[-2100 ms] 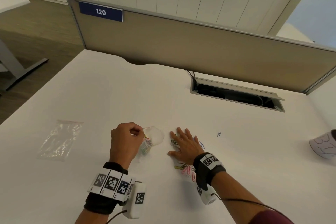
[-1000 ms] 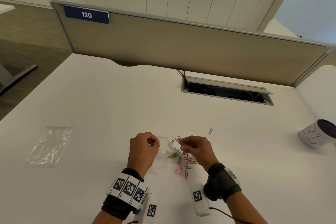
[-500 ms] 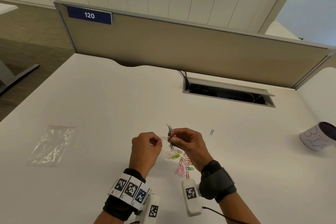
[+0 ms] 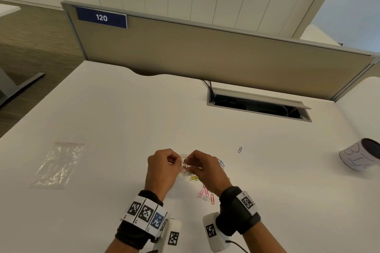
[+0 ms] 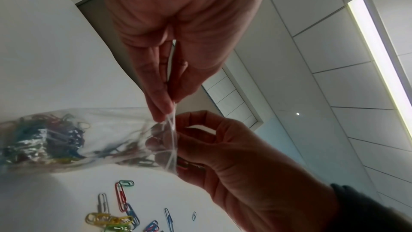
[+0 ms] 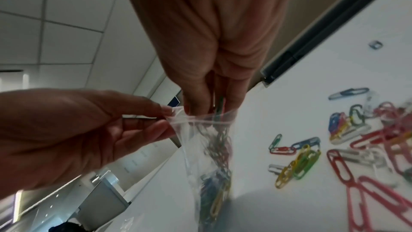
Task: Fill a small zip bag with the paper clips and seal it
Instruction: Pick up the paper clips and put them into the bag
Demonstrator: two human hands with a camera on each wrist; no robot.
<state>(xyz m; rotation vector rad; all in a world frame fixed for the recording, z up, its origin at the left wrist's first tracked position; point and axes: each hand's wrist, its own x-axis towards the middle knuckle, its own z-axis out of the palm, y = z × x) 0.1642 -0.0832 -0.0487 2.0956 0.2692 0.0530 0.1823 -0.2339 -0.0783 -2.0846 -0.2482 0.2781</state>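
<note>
Head view shows your left hand (image 4: 163,169) and right hand (image 4: 205,168) meeting just above the near middle of the white desk (image 4: 123,119), with the small zip bag (image 4: 186,165) pinched between them so its mouth faces up. Loose paper clips (image 4: 205,194) lie just below your right wrist, close enough to grab quickly; one stray blue clip (image 4: 239,149) sits farther right, and a spare clear bag (image 4: 58,165) lies well to the left. Left wrist view shows your thumb and forefinger pinching one lip of the bag, holding it open; the clips already inside (image 5: 49,138) sag to the bottom. Right wrist view shows your right fingertips (image 6: 196,107) at the mouth, gripping a few clips (image 6: 220,105) to feed in.
</note>
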